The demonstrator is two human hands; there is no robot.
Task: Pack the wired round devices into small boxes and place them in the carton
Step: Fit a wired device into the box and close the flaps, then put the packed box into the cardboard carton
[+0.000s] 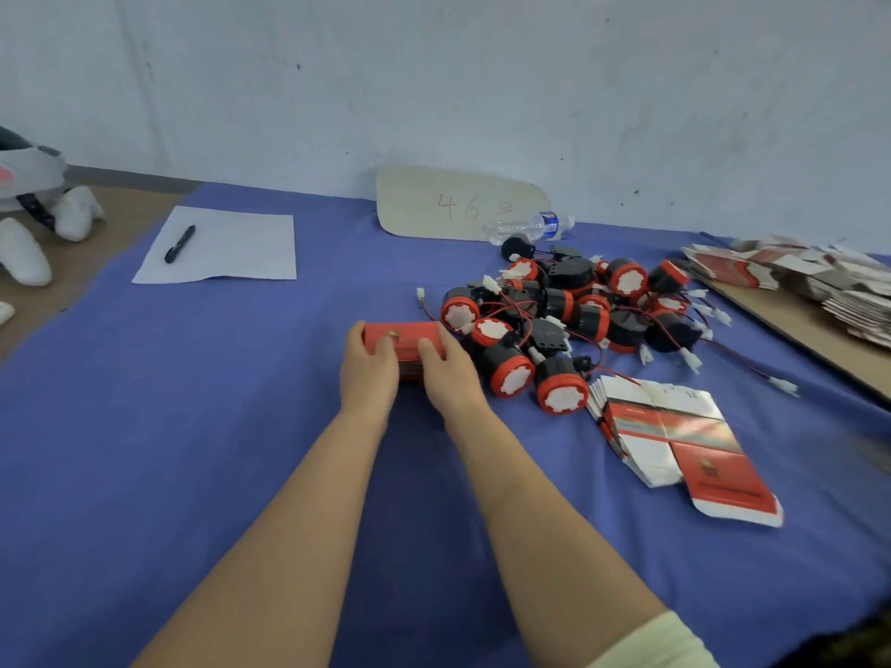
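While both arms are reaching out over the blue cloth (193, 426), the left hand (369, 373) and right hand (446, 373) are gripping a small red box (402, 340) together, fingers curled over it. Just right, round black-and-red devices (559, 320) are lying piled, wires tangled. Nearer right, flat shiny boxes (675, 436) are sitting stacked.

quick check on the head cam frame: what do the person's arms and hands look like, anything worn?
Both forearms are bare from wrist to near the elbow. The left hand and right hand carry no gloves, and no rings, watch or bracelet are visible. The only clothing in view is a pale cream sleeve, pushed up at the right elbow, at the frame's bottom edge. No sleeve shows on the left arm.
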